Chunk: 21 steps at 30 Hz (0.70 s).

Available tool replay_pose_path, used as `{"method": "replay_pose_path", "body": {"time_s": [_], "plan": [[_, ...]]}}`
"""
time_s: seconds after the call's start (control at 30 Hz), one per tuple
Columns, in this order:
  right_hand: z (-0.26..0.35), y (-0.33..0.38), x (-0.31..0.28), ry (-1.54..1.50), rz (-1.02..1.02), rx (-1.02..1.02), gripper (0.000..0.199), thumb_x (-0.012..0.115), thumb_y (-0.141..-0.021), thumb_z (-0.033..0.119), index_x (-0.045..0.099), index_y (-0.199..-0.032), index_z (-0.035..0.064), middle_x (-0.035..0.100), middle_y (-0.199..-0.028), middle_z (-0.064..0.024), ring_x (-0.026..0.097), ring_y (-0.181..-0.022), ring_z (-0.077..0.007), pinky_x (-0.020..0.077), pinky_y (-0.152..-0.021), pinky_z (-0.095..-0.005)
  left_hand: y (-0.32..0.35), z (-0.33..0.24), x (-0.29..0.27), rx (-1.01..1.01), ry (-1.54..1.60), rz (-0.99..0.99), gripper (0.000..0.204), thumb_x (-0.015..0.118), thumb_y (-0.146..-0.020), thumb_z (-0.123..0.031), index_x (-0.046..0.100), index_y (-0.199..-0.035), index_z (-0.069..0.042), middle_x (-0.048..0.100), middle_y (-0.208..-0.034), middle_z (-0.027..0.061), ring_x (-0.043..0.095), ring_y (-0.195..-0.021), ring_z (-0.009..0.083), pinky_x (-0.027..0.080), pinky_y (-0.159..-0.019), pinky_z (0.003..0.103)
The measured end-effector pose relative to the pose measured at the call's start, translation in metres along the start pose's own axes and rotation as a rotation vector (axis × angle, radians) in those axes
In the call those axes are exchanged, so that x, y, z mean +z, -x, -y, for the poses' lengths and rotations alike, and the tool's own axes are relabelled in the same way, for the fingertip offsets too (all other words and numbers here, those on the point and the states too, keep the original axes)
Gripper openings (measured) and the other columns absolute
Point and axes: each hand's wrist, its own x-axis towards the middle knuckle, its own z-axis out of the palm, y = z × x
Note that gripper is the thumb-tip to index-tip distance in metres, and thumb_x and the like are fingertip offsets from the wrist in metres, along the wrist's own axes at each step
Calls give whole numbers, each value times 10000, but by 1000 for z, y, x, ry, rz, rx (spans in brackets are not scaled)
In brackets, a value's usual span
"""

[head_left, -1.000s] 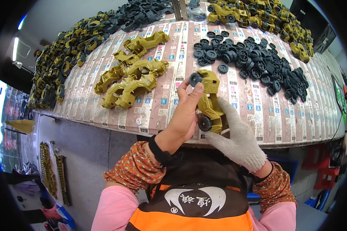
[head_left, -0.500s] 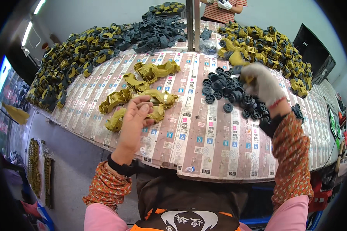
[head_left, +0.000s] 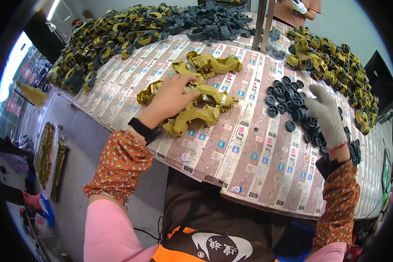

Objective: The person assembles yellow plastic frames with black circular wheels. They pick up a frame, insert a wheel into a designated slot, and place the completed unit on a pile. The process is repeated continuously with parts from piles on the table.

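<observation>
My bare left hand (head_left: 169,97) reaches over a small group of yellow plastic toy car bodies (head_left: 195,117), its thumb and fingers apart. It is touching or just above one of them; the exact contact is hidden beneath the hand. Another yellow body (head_left: 220,65) lies a little farther off. In a white knit glove, my right hand (head_left: 326,115) hovers at a heap of small black toy wheels (head_left: 278,94). Its fingers are loosely apart and nothing shows in them. Part of the heap is covered by the glove and wrist.
Large piles of yellow-and-black toy cars stand at the far left (head_left: 113,37) and the right (head_left: 332,54). Dark grey plastic parts (head_left: 214,22) are heaped at the back. A metal post (head_left: 263,26) rises from the table (head_left: 231,161). Across it stands another person (head_left: 288,13).
The yellow toy car in my right hand has left it, and that hand has come back to the wheels. My left hand has moved forward over the yellow bodies. The whole view has shifted.
</observation>
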Motion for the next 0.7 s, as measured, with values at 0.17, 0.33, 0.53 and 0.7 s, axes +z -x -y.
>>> {"method": "replay_pose_path", "body": {"time_s": [0.17,0.33,0.53,0.7], "plan": [[-47,48,-9,167,91,-110,447,701,-922,132,626,-1343,1,681,-1048,-91,669,-944,-198,552,-839,-337,-16,-39,20,270,-341,92,538,740,-913,-175,599,-1430,-230,587,-1453,63,532,-1381,300,395,-1112,590],[-54,87,-28,379,-15,-272,327,712,-915,115,676,-1214,-13,673,-1051,-149,695,-981,-247,549,-870,-353,-41,-49,18,299,-191,123,376,760,-881,-157,620,-1228,-120,648,-1226,123,624,-1224,342,470,-1048,485],[-76,78,-27,506,-32,-374,176,653,-954,126,723,-1083,28,710,-993,-180,698,-945,-371,557,-845,-437,-37,-76,-5,154,784,-216,410,764,-977,-185,569,-1289,-5,648,-1255,153,679,-1126,226,556,-983,360],[-77,46,20,689,-85,-408,191,625,-984,180,705,-1114,66,696,-1046,-185,697,-1000,-399,570,-852,-497,2,-123,-30,3,1565,60,432,574,-1064,-228,526,-1437,-15,634,-1391,179,688,-1198,271,638,-973,457]]}}
